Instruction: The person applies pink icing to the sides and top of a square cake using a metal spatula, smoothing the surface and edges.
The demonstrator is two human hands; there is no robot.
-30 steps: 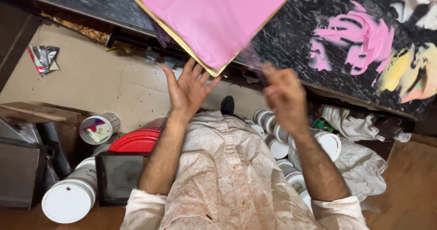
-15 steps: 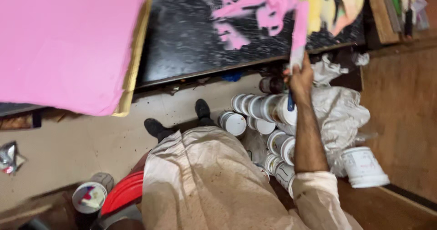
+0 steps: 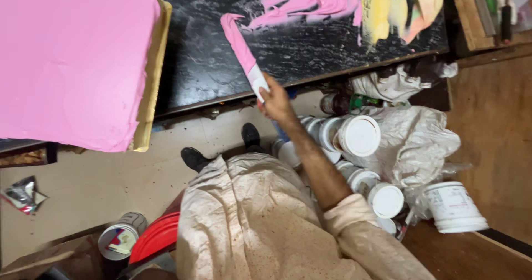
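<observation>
My right hand [image 3: 275, 100] is closed around the white handle end of a flat paint scraper [image 3: 243, 52] coated in pink. Its blade points up over the black speckled worktop [image 3: 221, 41], toward a smear of pink paint [image 3: 310, 0] and a patch of yellow paint [image 3: 410, 5]. A board covered in smooth pink paint [image 3: 72, 58] lies at the left, overhanging the worktop edge. My left hand is out of view. My beige spattered clothing [image 3: 249, 219] fills the lower middle.
Several white-lidded paint tubs [image 3: 357, 136] crowd the floor to my right, with crumpled plastic sheeting [image 3: 415, 141] and a white bucket [image 3: 454, 205]. A red tub [image 3: 158, 238] and an open paint can [image 3: 119, 238] stand at lower left. Wooden flooring [image 3: 493, 136] is at right.
The view swung right. A second ago both hands were at the pink board; now only my right hand shows, holding the pink scraper raised over the black worktop.
</observation>
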